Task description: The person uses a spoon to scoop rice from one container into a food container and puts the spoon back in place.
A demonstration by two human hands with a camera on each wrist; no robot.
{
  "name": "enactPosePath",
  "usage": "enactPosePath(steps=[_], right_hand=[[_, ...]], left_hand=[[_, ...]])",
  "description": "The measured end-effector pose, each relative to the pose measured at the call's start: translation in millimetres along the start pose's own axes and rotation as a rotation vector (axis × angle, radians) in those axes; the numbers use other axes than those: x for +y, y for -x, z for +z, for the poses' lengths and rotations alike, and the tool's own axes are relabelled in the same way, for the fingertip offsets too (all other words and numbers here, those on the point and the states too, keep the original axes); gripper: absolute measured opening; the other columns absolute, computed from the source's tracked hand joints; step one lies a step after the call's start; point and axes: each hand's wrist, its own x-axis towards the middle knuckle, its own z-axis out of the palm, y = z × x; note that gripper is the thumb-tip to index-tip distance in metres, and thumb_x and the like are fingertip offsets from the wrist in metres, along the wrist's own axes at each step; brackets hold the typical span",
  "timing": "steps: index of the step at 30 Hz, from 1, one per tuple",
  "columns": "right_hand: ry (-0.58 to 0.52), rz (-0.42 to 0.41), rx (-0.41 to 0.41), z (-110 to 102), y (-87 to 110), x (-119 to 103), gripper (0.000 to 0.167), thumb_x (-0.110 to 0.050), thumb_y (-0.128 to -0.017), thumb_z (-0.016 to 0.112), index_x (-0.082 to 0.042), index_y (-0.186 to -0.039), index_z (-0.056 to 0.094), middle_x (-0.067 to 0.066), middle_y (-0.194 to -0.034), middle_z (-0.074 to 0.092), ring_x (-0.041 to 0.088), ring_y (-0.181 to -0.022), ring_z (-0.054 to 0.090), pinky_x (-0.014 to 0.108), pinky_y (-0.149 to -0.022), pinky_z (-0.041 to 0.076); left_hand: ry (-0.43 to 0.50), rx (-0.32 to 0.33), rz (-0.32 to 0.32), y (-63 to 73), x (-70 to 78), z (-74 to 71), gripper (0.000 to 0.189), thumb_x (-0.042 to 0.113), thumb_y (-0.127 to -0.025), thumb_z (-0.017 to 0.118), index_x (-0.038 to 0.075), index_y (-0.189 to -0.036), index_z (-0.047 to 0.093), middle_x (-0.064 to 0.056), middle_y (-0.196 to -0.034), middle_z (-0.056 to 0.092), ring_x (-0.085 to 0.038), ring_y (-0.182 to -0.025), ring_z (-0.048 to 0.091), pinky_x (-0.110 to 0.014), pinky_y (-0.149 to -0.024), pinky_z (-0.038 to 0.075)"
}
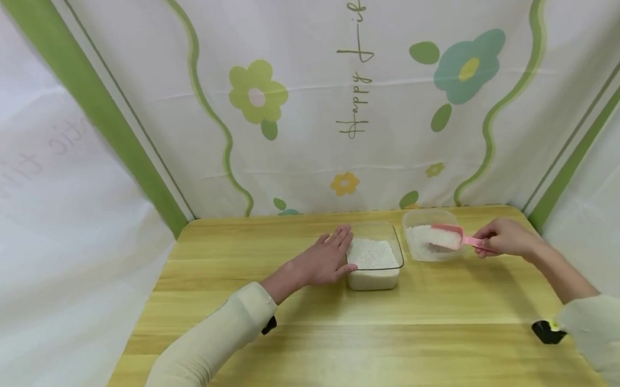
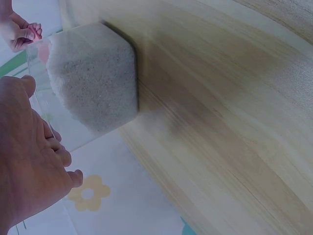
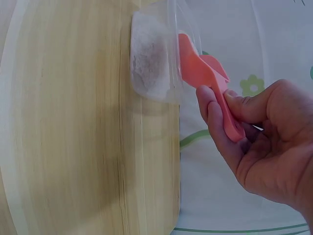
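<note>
A pink scoop (image 1: 453,237) loaded with white powder is held by its handle in my right hand (image 1: 504,238), thumb and fingers curled round it. The scoop's head is over a translucent plastic tub (image 1: 435,257) that has white powder (image 3: 149,56) in it. To the tub's left stands a clear square container (image 1: 374,281), partly filled with white powder (image 2: 95,73). My left hand (image 1: 327,259) rests against the left rim of that container, its fingers extended; in the left wrist view the fingers (image 2: 56,147) lie along the rim without gripping it.
Both containers stand near the back edge of a wooden table (image 1: 331,358). Behind it hangs a white cloth (image 1: 307,152) with printed flowers, and more cloth hangs at both sides. A black wrist device (image 1: 549,332) shows under the right sleeve.
</note>
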Motion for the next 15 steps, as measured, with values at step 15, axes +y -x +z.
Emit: enactPosePath(steps=[15], right_hand=[[0.036,-0.001,0.018,-4.3,3.5,-6.4,0.032,0.005,-0.096,0.048,0.026,-0.117,0.057,0.012,-0.086,0.075,0.014,-0.073,0.074,0.025,-0.067,0.060]], left_hand=[[0.009,0.012,0.003,-0.6,0.2,-1.2,0.081,0.059,-0.105,0.023,0.002,-0.160,0.007,-0.013,-0.169,-0.002,-0.025,-0.157,0.000,-0.048,-0.124,0.019]])
